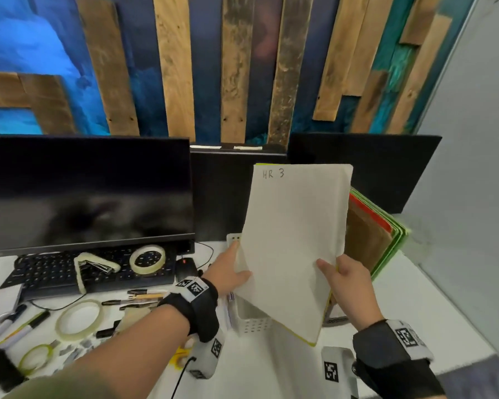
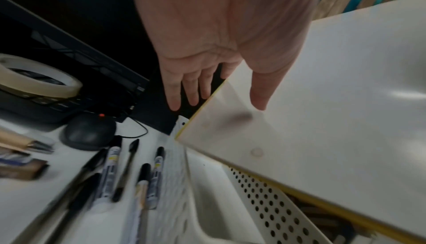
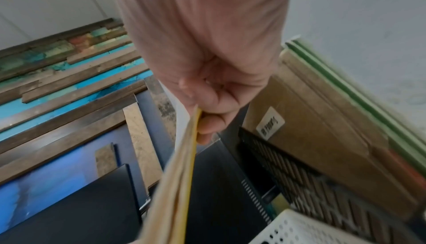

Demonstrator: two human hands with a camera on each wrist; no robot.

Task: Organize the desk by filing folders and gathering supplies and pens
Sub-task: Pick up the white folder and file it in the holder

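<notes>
A folder (image 1: 294, 240) with a white cover marked "HR 3" and a yellow edge is held up, tilted, above a white perforated basket (image 1: 251, 323). My left hand (image 1: 231, 269) holds its left edge, thumb on the front (image 2: 260, 91) and the other fingers straight beside and behind the edge. My right hand (image 1: 343, 277) pinches the right edge (image 3: 191, 138), thumb in front and fingers curled behind. Just right of the folder, brown, red and green folders (image 1: 372, 234) stand in a black mesh rack (image 3: 288, 166).
On the left are a dark monitor (image 1: 84, 194), a keyboard (image 1: 55, 272) carrying a stapler (image 1: 95, 266) and a tape roll (image 1: 147, 259), and a mouse (image 1: 186, 267). Pens and markers (image 2: 110, 171), another tape roll (image 1: 79, 319) and yellow scissors (image 1: 180, 355) lie on the white desk. A black partition runs behind.
</notes>
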